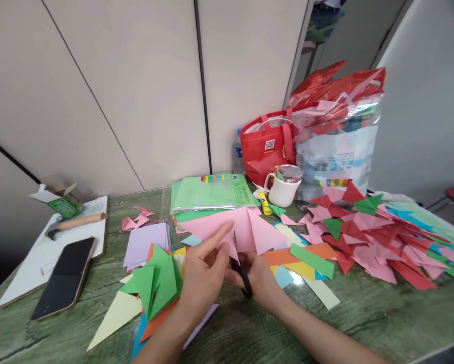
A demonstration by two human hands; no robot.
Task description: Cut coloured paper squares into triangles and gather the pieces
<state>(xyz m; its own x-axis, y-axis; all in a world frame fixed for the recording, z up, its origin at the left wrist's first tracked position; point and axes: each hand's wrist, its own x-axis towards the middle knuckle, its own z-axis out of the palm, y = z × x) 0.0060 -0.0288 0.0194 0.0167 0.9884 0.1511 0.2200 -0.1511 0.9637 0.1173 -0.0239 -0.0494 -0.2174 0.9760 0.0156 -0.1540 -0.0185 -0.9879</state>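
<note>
My left hand pinches the near edge of a folded pink paper sheet, index finger stretched along it. My right hand grips black-handled scissors whose blades point up into the pink sheet's lower edge. The sheet lies over a stack of coloured papers in the middle of the green table. Green folded pieces lie just left of my left hand.
A phone and a hammer rest on a white board at left. At the back stand a green paper pack, a white mug, a glue stick, a red bag and a plastic bag. Folded pink, red and green pieces cover the right.
</note>
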